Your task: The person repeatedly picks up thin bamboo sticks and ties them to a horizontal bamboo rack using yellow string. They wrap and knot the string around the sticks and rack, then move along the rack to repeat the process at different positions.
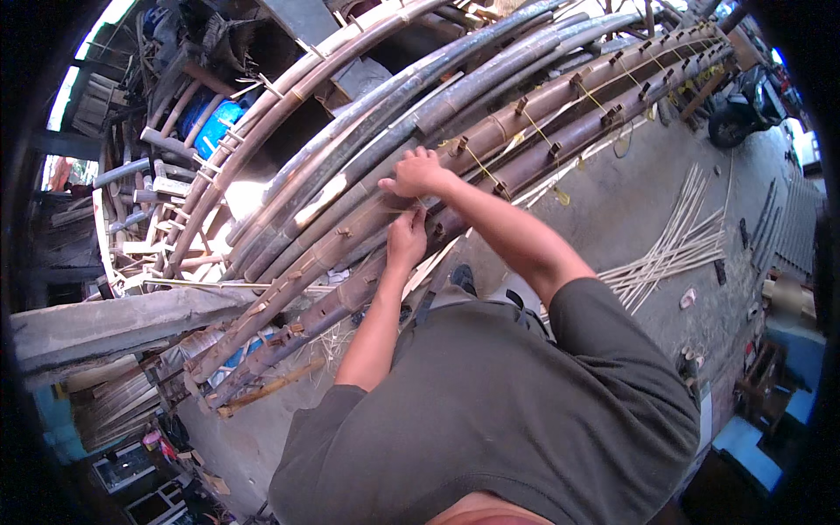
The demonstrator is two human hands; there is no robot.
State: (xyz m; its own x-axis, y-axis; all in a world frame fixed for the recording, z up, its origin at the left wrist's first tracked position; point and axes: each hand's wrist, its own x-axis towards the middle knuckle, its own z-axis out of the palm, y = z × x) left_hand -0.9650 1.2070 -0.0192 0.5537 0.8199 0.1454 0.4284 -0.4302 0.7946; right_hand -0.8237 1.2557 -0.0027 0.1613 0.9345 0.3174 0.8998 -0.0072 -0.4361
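Observation:
Two long bamboo poles run side by side diagonally before me, the upper brown pole [490,131] and the lower darker pole [577,138]. Short pegs stick out along both, and yellow string [479,164] spans the gap between pegs on the right-hand stretch. My right hand [416,173] is over the upper pole, its fingers curled. Just below it, over the gap between the poles, my left hand [406,236] has its fingers pinched together. A thin blurred strand shows between the hands; which fingers hold it is unclear.
More curved bamboo poles [376,114] lie beyond, beside a ladder-like bamboo frame [254,118]. A concrete beam [131,324] is at left. Thin bamboo strips [656,262] lie on the floor at right. A motorcycle [744,109] stands far right.

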